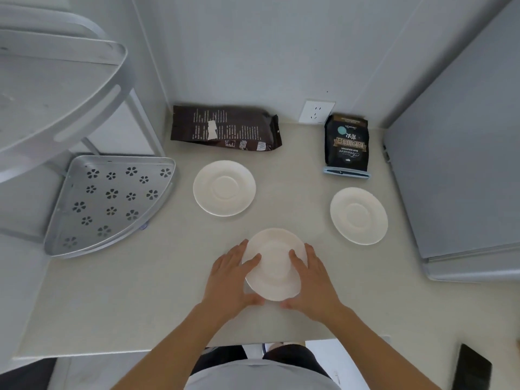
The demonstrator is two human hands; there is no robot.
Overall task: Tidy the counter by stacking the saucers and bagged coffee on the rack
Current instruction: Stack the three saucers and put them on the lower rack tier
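Observation:
A white saucer [274, 263] sits near the counter's front edge, gripped from both sides: my left hand [229, 280] on its left rim, my right hand [313, 282] on its right rim. A second saucer [224, 188] lies flat mid-counter, a third saucer [358, 215] to the right. A long brown coffee bag [225, 128] lies against the back wall. A smaller black coffee bag [346, 143] with a blue clip stands at the back right. The silver corner rack stands at the left; its lower shelf [109, 204], with flower-shaped holes, holds nothing, and its upper shelf [53, 88] hangs above.
A grey appliance [461, 164] fills the right side, close to the third saucer. A wall socket [316, 111] is behind the black bag. The rack's legs [146, 122] stand between shelf and brown bag. The counter's front edge [253, 343] runs just below my wrists.

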